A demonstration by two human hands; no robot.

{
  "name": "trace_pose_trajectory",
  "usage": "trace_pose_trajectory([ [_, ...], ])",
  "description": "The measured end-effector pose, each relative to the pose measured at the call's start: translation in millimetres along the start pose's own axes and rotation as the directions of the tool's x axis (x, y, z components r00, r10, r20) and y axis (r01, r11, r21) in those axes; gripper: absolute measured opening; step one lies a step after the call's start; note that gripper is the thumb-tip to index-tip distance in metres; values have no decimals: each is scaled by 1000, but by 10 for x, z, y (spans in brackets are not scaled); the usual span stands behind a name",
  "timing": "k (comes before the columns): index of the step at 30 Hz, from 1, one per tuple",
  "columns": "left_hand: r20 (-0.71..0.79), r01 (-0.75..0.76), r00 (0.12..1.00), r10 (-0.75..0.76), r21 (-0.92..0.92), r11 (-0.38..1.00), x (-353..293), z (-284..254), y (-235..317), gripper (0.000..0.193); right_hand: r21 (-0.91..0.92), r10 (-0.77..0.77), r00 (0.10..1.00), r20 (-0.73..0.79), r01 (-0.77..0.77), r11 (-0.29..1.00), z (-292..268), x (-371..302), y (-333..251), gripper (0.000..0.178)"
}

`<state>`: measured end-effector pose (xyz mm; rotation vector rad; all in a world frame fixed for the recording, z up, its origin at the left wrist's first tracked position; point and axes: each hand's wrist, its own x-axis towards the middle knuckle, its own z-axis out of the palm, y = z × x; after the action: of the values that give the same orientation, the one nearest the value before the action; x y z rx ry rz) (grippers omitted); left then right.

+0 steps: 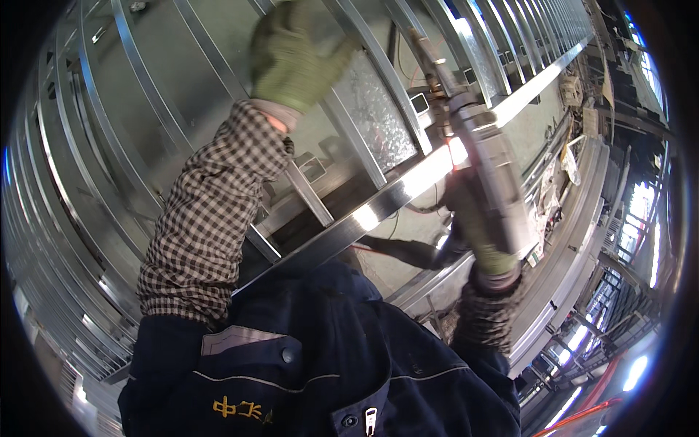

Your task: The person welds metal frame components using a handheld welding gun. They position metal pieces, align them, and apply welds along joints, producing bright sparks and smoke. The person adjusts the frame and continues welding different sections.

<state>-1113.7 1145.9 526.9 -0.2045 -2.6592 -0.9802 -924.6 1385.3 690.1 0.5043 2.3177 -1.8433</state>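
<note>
My left hand (295, 65), in a green glove, reaches out over the bars of a shiny metal frame (313, 251). Its thumb points away to the right and the fingers look stretched out, blurred at the tips; I see nothing held in it. My right hand (482, 237), gloved in green too, is wrapped round a handheld welding gun (495, 171) beside the frame's near rail. The gun's long, narrow, copper-coloured nozzle points up and away over the bars. A thick black cable (404, 251) runs below the rail near the gun. Motion smears the gun and right hand.
Parallel bars (127, 62) of the metal frame spread across the left and the top. Clear plastic film (375, 109) lies beneath the bars. Long metal profiles (561, 240) are stacked on the right, and a red-orange cable (582, 408) runs at the lower right.
</note>
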Motion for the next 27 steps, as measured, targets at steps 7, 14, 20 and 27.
trace_pose_trajectory([
  [7, 216, 734, 643, -735, -448, 511, 352, 49, -332, 97, -95, -76, 997, 34, 78, 992, -646, 570, -450, 35],
  [14, 366, 733, 523, -770, -654, 187, 457, 54, -540, 68, -31, 391, 840, 375, -410, 912, -648, 856, 118, 33],
  [20, 299, 782, 511, -806, -550, 292, 446, -8, -491, 66, 23, 275, 737, 618, -367, 930, -561, 1248, 403, 48],
  [27, 254, 793, 526, -812, -491, 360, 450, 16, -468, 70, 1, 374, 621, 689, -517, 856, -479, 1487, 420, 52],
])
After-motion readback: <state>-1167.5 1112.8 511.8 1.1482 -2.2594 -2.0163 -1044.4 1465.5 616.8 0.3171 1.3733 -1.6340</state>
